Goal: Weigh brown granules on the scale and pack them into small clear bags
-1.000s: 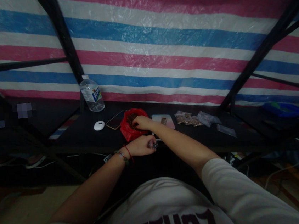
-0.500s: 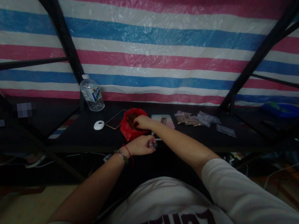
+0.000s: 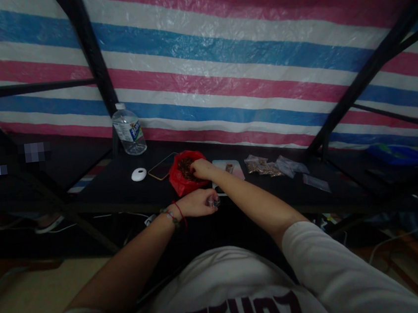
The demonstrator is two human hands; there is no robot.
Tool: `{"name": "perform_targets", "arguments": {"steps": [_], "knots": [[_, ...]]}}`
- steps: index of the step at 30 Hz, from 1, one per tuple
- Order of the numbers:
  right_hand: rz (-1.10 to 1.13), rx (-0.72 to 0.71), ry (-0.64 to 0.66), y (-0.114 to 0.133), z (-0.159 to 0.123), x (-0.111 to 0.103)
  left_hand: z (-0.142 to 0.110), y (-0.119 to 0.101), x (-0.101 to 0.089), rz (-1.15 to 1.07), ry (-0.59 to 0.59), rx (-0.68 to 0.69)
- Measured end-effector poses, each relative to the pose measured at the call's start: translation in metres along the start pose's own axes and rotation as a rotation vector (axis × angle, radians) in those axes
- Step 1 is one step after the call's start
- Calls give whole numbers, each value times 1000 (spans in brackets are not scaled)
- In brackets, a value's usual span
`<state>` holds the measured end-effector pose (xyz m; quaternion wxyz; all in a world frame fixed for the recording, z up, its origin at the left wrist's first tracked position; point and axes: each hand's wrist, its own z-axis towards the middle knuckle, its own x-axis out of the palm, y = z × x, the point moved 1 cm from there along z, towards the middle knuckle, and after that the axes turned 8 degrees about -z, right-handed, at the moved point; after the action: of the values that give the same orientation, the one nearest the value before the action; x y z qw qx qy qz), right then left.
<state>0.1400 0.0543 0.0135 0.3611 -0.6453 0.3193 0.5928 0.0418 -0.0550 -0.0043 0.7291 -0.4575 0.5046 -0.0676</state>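
My right hand (image 3: 202, 169) reaches into an open red plastic bag (image 3: 180, 183), its fingers bent together among small brown pieces (image 3: 185, 167). The fingertips are partly hidden in the pieces. My left hand (image 3: 199, 203) is closed around a small clear plastic bag (image 3: 213, 202), just in front of the red bag and off the table's near edge. Right of the red bag lies a flat, pale device like a small scale (image 3: 237, 169), with a little brown heap (image 3: 229, 168) on it; my right forearm covers part of it.
Filled clear packets (image 3: 262, 166) and flat clear bags (image 3: 291, 165) lie to the right on the black table (image 3: 226, 149). A phone (image 3: 161, 168), a white rounded case (image 3: 138, 174) and a large clear bottle (image 3: 130, 132) stand left. Black metal posts (image 3: 89, 54) frame a striped plastic sheet.
My right hand has shifted very slightly within the red bag, its fingers still among the brown pieces. The left hand keeps its place with the clear bag.
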Motion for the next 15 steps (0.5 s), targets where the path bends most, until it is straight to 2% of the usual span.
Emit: {"name": "perform_targets", "arguments": {"steps": [11, 15], "knots": [[-13, 5, 32, -1, -2, 0, 1, 2, 1, 30, 13, -6], [42, 22, -15, -9, -3, -5, 0, 1, 0, 18, 12, 4]]}}
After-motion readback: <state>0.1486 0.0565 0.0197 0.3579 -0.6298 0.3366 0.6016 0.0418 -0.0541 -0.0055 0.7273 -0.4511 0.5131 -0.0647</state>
